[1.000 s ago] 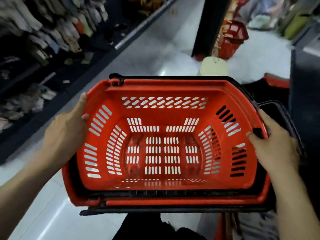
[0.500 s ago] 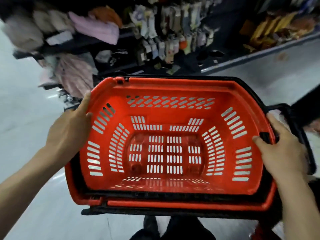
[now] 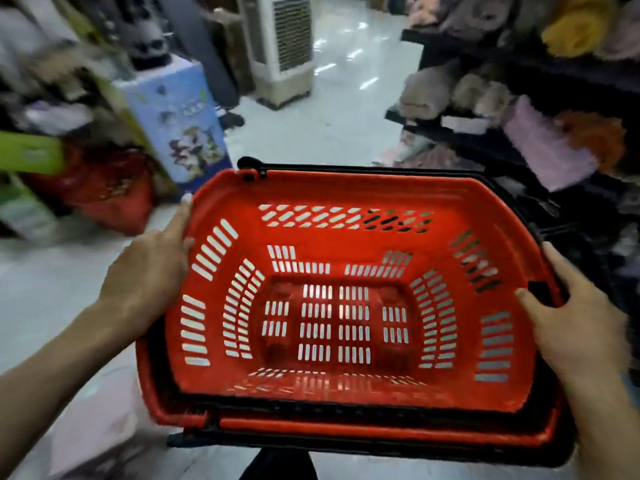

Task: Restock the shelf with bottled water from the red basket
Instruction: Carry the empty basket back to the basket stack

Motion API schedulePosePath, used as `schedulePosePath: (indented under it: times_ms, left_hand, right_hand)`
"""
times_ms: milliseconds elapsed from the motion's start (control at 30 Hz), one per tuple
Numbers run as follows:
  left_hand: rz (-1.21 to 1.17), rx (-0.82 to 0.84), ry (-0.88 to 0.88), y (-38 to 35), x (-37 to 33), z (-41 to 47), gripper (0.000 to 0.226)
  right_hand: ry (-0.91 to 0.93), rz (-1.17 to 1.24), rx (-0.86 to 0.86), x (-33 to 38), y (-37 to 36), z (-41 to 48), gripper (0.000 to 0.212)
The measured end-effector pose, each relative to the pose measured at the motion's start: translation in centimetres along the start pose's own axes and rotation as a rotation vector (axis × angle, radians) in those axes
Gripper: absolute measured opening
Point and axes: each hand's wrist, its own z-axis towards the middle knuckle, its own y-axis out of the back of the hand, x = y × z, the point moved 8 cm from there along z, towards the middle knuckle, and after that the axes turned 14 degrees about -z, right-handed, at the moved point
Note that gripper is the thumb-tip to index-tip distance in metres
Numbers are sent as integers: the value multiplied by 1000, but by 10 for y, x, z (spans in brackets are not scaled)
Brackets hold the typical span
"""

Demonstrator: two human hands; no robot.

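Note:
I carry a red basket in front of me, its slotted inside bare, with no bottled water in view. It seems nested in a second red basket with black handles folded down around the rim. My left hand grips the left rim, fingers wrapped under the edge and one finger lying along it. My right hand grips the right rim beside the black handle pivot, thumb on top.
Blurred shop aisle with a pale glossy floor. A tall white air cooler stands ahead. A blue printed box and red bags crowd the left. Dark shelves of folded towels line the right.
I have turned with the basket: the sock and towel racks seen behind it have given way to an aisle with an air cooler. Both hands keep the same hold.

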Motion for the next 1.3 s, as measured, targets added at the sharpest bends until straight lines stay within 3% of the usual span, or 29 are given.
schedulePosePath:
  times_ms: [400, 567, 733, 1000, 1300]
  left_hand:
    - [109, -254, 655, 113, 247, -40, 63]
    - [125, -347, 738, 145, 304, -29, 61]
    - [154, -336, 850, 153, 354, -4, 64]
    - [178, -396, 1001, 148, 432, 83, 64]
    - [217, -525, 1166, 189, 505, 161, 62]
  right_hand:
    - [602, 136, 278, 387, -124, 12, 67]
    - [727, 152, 378, 507, -169, 1, 62]
    - [811, 122, 436, 608, -214, 3, 62]
    - [963, 123, 505, 797, -294, 37, 64]
    - [1176, 117, 559, 1012, -333, 40, 61]
